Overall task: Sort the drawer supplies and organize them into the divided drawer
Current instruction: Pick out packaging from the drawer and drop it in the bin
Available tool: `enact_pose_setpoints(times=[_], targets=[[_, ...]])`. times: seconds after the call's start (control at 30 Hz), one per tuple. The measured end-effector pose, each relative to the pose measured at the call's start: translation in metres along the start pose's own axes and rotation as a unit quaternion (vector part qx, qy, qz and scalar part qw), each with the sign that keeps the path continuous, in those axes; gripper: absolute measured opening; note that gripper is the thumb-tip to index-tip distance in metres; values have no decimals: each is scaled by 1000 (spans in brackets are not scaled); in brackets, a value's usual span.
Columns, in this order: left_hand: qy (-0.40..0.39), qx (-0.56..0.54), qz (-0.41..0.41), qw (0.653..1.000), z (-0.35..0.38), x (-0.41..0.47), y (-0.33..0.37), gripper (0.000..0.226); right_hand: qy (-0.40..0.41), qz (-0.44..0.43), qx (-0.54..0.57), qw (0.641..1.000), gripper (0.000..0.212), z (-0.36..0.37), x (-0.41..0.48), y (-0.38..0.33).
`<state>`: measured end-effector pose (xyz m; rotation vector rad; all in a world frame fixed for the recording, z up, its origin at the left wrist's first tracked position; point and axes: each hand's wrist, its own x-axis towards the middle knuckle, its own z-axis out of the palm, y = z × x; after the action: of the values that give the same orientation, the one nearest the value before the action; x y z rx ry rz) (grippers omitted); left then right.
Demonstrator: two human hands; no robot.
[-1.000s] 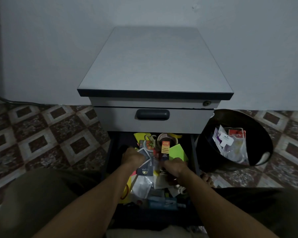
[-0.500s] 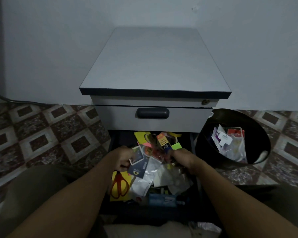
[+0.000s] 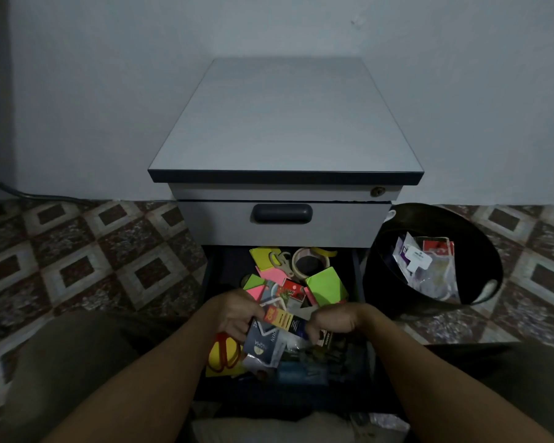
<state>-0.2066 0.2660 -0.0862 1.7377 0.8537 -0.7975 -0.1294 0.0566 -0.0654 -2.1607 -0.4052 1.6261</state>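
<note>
The lower drawer (image 3: pixel 212 276) of a grey cabinet is pulled out and full of loose supplies. My left hand (image 3: pixel 234 314) grips a stack of small packets, a dark blue one (image 3: pixel 261 342) at the bottom. My right hand (image 3: pixel 331 321) holds the right end of a long orange, yellow and dark package (image 3: pixel 282 318) that lies across both hands. Behind them lie green sticky notes (image 3: pixel 327 284), pink notes (image 3: pixel 274 276), a tape roll (image 3: pixel 309 263) and a red card (image 3: pixel 293 289). Red-handled scissors (image 3: pixel 227 350) on yellow paper show under my left wrist.
The cabinet's upper drawer (image 3: pixel 282 223) is closed, with a dark handle. A black bin (image 3: pixel 429 263) holding plastic wrappers stands right of the drawer on the patterned tile floor. My knees flank the drawer at both sides. A cable runs along the wall at left.
My hands have come together over the drawer's front half. The orange-topped package, held upright in my right hand before, now lies sideways between both hands.
</note>
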Motion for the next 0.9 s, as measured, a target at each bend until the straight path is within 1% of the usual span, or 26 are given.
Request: enact_pose_setpoints(times=[0.03,0.17,0.2,0.23,0.3,0.33,0.43,0.57,0.67,0.73,0.8,0.83,0.9], targets=[[1,-7,-1,1000,0,-1,0,24,-7,0,4,1000,1,1,0,2],[-13,-9,-21,1000,-5,-4,1,16,-30,2,-19,999,7,6,7,8],[-14,-6,-28,999,-7,-5,0,15,-43,5,-28,999,12,8,8,7],[-15,3,-33,999,-10,-5,-1,18,-53,5,-37,998,14,9,10,7],[-11,26,-38,999,-16,-2,-3,32,-66,-1,-54,996,7,13,11,7],[-4,34,-39,999,-19,-2,-2,35,-61,-4,-54,997,7,15,13,8],[20,50,-20,998,-27,0,-1,26,-55,-3,-34,998,15,17,12,8],[39,70,-4,997,-33,-5,2,19,-85,-9,-20,996,17,15,5,5],[55,78,-6,995,-35,-10,4,18,-80,-36,-10,996,29,18,7,5],[62,69,0,996,-38,-11,4,22,-92,-62,-14,994,39,17,7,3],[74,50,9,996,-40,-11,5,16,-71,-95,-27,993,41,11,4,0],[89,35,17,995,-42,-11,5,15,-39,-112,-23,993,41,6,0,-2],[122,4,32,992,-43,-10,7,23,56,-135,14,989,49,-6,-3,-4]])
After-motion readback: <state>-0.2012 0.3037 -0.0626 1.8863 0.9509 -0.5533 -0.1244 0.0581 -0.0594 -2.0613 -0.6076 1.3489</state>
